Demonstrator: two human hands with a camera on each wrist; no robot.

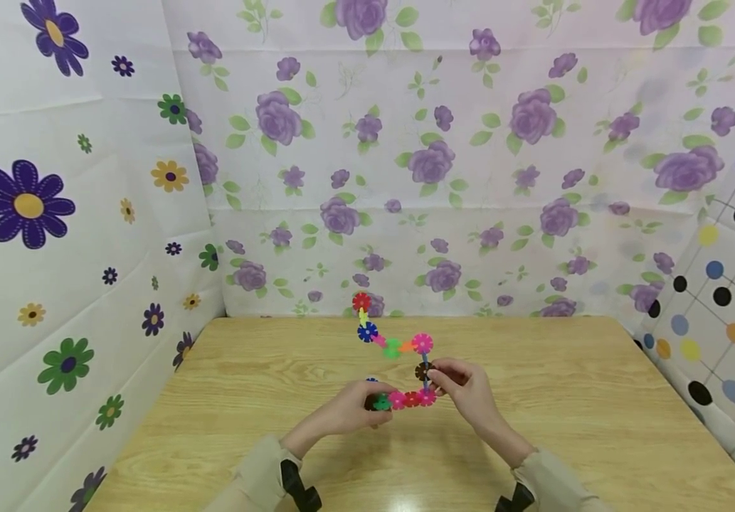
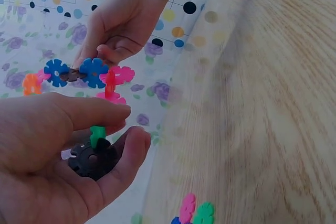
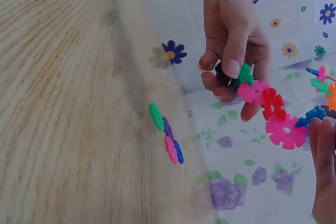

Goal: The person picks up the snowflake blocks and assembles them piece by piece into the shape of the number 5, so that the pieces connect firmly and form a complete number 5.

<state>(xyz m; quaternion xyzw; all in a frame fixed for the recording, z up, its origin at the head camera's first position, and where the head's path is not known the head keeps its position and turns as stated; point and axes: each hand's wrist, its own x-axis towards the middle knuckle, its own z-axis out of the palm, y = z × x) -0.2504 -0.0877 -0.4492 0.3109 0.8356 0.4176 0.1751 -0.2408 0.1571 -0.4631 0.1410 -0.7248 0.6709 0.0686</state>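
A chain of interlocking plastic snowflake discs (image 1: 412,399) is held up above the table between both hands. My left hand (image 1: 353,409) grips a black disc (image 2: 94,160) at the chain's near end, between thumb and fingers, with a green disc (image 3: 245,74) joined to it. My right hand (image 1: 469,391) pinches a dark brown disc (image 1: 423,371) between two blue ones (image 2: 94,73). From there the chain bends through a pink disc (image 1: 422,343), an orange, a green and a blue disc (image 1: 367,331) to a red disc (image 1: 361,302) at its far end.
A few more discs, including a green (image 3: 156,116) and a pink one (image 3: 170,149), appear to lie on the wooden table (image 1: 245,370), mostly hidden behind my left hand in the head view. Patterned cloth (image 1: 341,142) stands behind the table and at both sides.
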